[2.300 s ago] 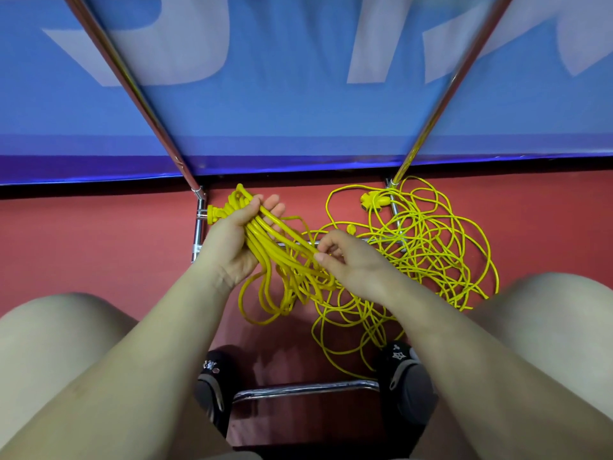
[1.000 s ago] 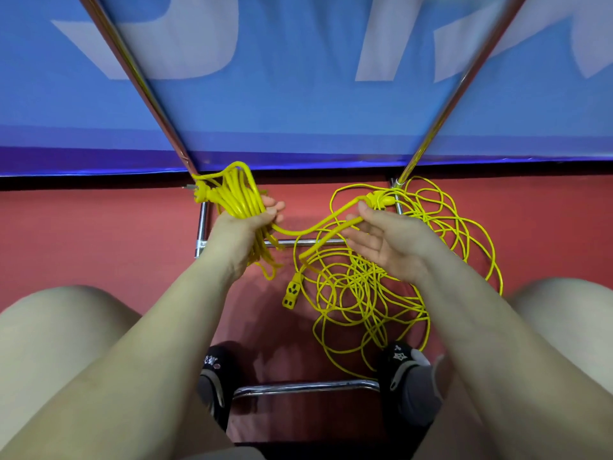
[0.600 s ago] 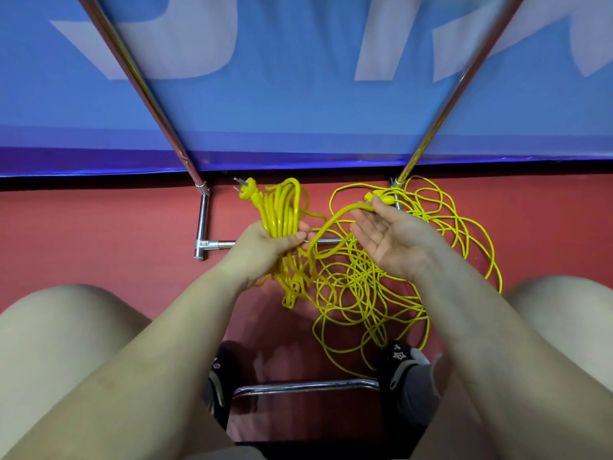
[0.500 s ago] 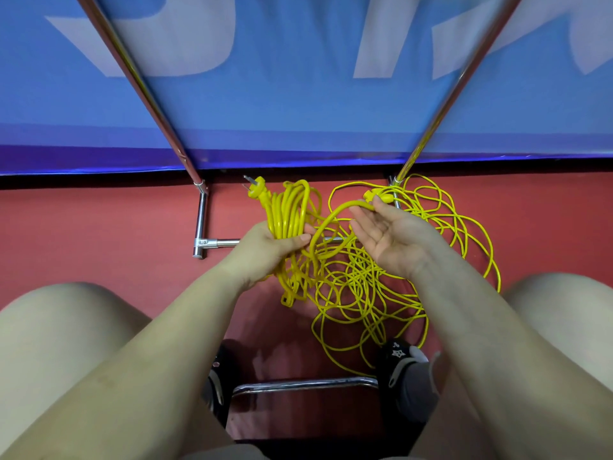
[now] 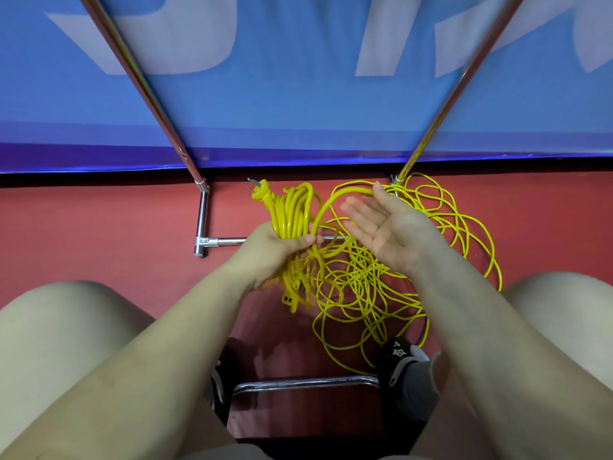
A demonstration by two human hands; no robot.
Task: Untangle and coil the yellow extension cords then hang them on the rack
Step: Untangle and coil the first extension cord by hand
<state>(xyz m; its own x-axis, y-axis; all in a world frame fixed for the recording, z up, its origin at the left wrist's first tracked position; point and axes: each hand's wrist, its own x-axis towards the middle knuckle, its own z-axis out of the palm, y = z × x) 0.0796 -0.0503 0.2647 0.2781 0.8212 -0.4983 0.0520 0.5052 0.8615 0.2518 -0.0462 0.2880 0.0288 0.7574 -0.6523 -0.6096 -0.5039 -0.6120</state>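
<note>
Over on the left, the left hand [image 5: 277,252] is clenched around the coiled bundle [image 5: 292,214], thumb pinning the loops so the turns stay stacked; the plug [image 5: 260,192] pokes out above its knuckles, and the socket end [image 5: 292,302] dangles below the wrist. A thick loop [image 5: 335,202] arcs from that grip across to the right hand [image 5: 386,229], which is spread flat, palm up, the cord merely lying across its fingertips, probably guiding the next turn. Beneath and beyond that open palm, the thin tangled cord [image 5: 381,287] sprawls on the red floor [image 5: 99,234], touching the rack's base bars [image 5: 202,220]. Nothing is hung yet.
</note>
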